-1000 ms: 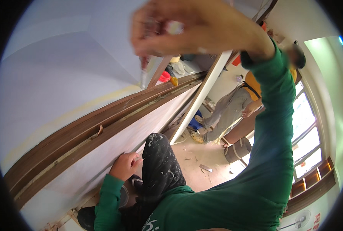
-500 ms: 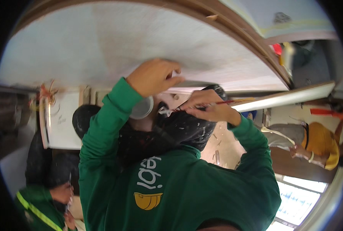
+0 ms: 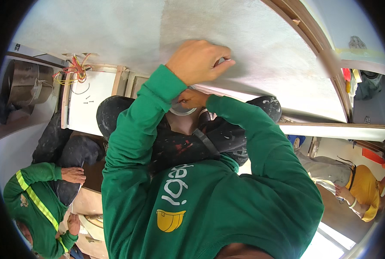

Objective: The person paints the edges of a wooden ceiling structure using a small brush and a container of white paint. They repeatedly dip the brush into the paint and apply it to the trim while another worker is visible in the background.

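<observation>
Your left hand [image 3: 201, 62] curls loosely before the pale panel [image 3: 261, 56], your right hand [image 3: 194, 98] at the round container [image 3: 184, 113]; neither grip can be told. White lettering [image 3: 174, 197] and a yellow helmet [image 3: 171, 220] mark your green sweatshirt [image 3: 244, 207]. Co-workers [image 3: 37, 194] flank you.

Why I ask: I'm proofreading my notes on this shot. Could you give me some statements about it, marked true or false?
1. The left hand shows against a pale panel. True.
2. The right hand is higher in the picture than the left. False: it is lower, at a round container.
3. Red and yellow wires show at a white board. True.
4. The co-worker at the right wears a green top. False: the top is yellow.
5. The co-worker at the left has a bright stripe on the sleeve. True.
</observation>
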### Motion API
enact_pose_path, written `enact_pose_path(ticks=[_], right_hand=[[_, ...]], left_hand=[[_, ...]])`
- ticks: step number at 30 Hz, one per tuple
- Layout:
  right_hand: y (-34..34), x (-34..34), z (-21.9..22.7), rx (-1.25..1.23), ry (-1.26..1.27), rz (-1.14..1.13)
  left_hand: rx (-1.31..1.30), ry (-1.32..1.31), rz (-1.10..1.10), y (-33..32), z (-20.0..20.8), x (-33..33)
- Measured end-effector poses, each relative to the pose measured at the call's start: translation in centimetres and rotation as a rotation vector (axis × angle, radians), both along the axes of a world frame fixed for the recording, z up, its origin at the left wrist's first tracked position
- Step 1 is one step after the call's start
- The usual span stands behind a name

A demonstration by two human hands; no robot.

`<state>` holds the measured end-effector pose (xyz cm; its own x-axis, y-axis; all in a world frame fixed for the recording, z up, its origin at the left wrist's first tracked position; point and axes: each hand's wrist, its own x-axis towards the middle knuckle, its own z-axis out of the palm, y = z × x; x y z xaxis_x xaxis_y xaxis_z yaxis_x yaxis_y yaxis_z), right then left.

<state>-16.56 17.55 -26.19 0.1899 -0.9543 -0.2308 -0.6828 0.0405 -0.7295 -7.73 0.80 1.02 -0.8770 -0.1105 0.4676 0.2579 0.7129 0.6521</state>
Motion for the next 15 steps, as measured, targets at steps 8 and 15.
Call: enact_pose_path(ticks=[8, 15], right_hand=[[0.4, 0.2, -6.9, 0.102, 0.114, 0.075], [0.9, -0.9, 1.0, -0.003, -0.215, 0.027]], left_hand=[[0.012, 0.022, 0.005, 0.1, -0.1, -0.2], [0.007, 0.055, -0.005, -0.1, -0.3, -0.3]])
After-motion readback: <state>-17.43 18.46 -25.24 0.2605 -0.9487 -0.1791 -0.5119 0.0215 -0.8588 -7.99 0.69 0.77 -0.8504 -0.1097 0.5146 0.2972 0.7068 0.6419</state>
